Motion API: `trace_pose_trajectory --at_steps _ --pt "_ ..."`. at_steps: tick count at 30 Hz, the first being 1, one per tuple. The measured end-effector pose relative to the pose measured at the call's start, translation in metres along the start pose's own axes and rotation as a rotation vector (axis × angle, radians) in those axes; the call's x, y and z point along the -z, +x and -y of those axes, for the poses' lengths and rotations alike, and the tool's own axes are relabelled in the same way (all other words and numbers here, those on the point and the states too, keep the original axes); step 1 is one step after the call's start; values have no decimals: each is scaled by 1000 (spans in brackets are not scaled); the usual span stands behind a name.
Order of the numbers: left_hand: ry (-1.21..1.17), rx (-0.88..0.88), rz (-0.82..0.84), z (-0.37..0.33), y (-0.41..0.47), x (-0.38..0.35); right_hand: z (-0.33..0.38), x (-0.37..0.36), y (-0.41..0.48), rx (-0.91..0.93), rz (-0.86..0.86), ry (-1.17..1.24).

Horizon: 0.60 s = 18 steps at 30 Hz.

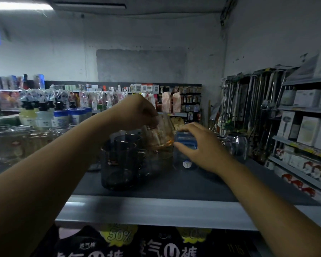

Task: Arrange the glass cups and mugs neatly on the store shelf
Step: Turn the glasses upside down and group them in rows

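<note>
Glass on glass is the danger. The left hand pinches an amber glass cup by its rim, tilted and lifted just above another amber-tinted cup that stands on the shelf toward its back edge. Set down crooked or too fast, the held cup could knock the lower one or jam inside it and chip. The two-finger rim grip looks thin; I judge a slip would drop it onto the dark smoked mugs clustered just to its left. The right hand hovers with fingers spread, holding nothing, near a blue-labelled clear jar. A careless sweep there could push that jar toward the clear jug at the shelf's right side.
</note>
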<state>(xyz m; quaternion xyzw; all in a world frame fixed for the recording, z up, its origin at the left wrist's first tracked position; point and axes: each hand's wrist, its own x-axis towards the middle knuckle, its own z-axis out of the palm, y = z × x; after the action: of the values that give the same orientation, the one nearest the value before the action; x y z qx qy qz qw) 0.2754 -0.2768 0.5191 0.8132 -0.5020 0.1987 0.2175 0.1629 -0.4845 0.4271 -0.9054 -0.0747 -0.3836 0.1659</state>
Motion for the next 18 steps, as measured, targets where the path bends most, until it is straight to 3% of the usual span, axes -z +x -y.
trace_pose_trajectory --at_steps 7,11,13,18 --pt "-666 113 -254 0 -33 10 32 -9 23 -419 6 713" --pt "-824 134 -270 2 -44 8 42 -11 33 -442 -115 1070" --pt "-713 145 -206 6 -53 8 42 -3 35 -436 -94 962" --pt "-209 69 -133 16 -85 2 44 27 52 -321 66 434"
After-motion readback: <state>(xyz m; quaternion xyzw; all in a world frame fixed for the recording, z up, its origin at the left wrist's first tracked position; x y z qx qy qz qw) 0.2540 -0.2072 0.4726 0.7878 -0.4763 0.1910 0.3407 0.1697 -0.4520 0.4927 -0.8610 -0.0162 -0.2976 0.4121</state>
